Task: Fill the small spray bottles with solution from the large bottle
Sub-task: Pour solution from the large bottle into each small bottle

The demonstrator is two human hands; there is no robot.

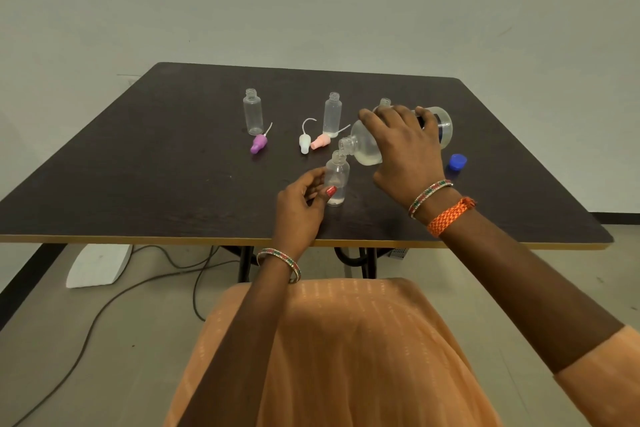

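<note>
Nearest in, the left hand (300,199) steadies the small clear plastic spray bottle (336,180), thumb and fingers curled round its left side, and the bottle stands upright on the dark wooden table (138,166) with only a thin pale layer of solution at its bottom. Just right of it and above, the right hand (403,146) wraps over the large clear plastic bottle (398,135), which lies tipped nearly flat, long axis running right to left, its open neck angled down and meeting the small bottle's mouth. Pale solution pools in the low shoulder of the large bottle; I judge the pour is barely begun, and the whole thing turns on keeping that neck right over the narrow opening.

Off to the right lies a blue screw cap (457,161). Further back, three nozzle tops lie loose: purple (259,143), white (304,142) and pink (321,141). Behind them stand an uncapped clear bottle at left (253,115) that looks empty, a middle one (332,114) with a pale trace at its base, and a third (385,102) mostly hidden behind the right hand, its contents unreadable.
</note>
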